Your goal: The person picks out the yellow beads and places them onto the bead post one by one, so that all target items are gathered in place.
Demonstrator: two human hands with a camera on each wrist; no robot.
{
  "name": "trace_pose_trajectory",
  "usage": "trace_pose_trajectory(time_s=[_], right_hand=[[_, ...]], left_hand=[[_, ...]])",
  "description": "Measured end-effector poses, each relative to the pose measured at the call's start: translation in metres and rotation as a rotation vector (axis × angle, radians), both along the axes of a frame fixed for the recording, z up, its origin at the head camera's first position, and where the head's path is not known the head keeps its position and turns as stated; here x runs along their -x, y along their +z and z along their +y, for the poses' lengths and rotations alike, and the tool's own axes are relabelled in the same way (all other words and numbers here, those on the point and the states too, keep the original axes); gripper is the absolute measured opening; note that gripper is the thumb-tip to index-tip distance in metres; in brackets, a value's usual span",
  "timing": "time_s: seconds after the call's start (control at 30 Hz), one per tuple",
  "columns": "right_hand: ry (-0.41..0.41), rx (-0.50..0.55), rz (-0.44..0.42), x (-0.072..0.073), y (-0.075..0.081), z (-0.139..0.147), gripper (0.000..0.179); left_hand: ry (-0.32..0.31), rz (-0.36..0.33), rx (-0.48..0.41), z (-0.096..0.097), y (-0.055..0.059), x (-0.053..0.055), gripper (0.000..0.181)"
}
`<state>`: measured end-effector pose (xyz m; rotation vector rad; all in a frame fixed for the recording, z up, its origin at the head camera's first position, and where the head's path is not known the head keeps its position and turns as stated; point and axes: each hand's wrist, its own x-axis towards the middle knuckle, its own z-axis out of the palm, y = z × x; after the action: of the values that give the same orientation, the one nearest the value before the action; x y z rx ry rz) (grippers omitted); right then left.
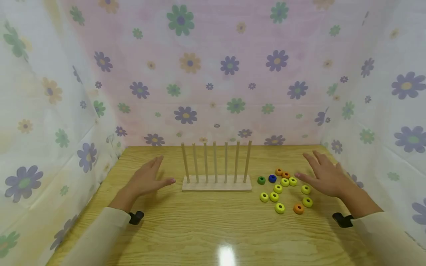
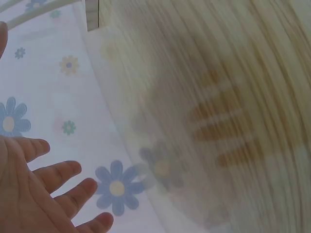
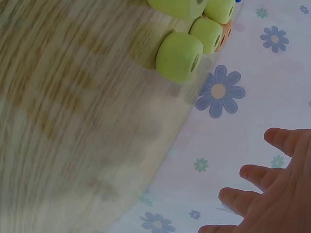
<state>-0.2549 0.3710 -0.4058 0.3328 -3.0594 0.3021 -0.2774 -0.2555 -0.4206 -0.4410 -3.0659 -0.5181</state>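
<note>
A wooden peg rack (image 1: 217, 187) with a row of several upright bare rods stands on the table. To its left, the left hand (image 1: 146, 179) hovers with fingers extended and thumb toward the rack, holding nothing; its spread fingers (image 2: 73, 194) also show in the left wrist view. Over the table's right side hangs the right hand (image 1: 327, 179), fingers spread and nothing in its grasp. Beside it lie loose beads with holes: several yellow beads (image 1: 280, 208), a few orange beads (image 1: 298, 209), one green bead (image 1: 261, 180) and one blue bead (image 1: 272, 178). Yellow beads (image 3: 179, 57) appear close in the right wrist view.
The wood-grain table (image 1: 186, 229) ends at the back against a flowered cloth (image 1: 213, 74). Similar cloth hangs along the left (image 1: 40, 147) and right sides. Black wrist straps (image 1: 342, 220) sit at both sleeve cuffs.
</note>
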Motion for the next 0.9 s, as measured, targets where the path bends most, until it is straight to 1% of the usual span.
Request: trace_pose_trajectory(time_s=[0.2,0.3,0.43,0.6,0.73,0.9], right_hand=[[0.019,0.112,-0.039,0.004,-0.007,-0.001,0.097],[0.035,0.191,-0.054,0.006,-0.008,0.001,0.096],[0.053,0.266,-0.057,0.007,-0.012,0.003,0.091],[0.040,0.334,-0.068,0.007,-0.019,0.005,0.083],[0.018,0.417,-0.089,0.006,-0.024,0.007,0.079],[0.010,0.489,-0.106,0.006,-0.031,0.012,0.073]], left_hand=[[-0.015,-0.079,-0.129,0.009,-0.008,0.006,0.122],[-0.034,-0.098,-0.193,0.015,-0.012,0.010,0.119],[-0.031,-0.134,-0.283,0.022,-0.017,0.015,0.115],[-0.024,-0.205,-0.387,0.029,-0.021,0.016,0.113],[-0.035,-0.240,-0.470,0.036,-0.022,0.017,0.112],[-0.058,-0.270,-0.513,0.040,-0.025,0.020,0.105]])
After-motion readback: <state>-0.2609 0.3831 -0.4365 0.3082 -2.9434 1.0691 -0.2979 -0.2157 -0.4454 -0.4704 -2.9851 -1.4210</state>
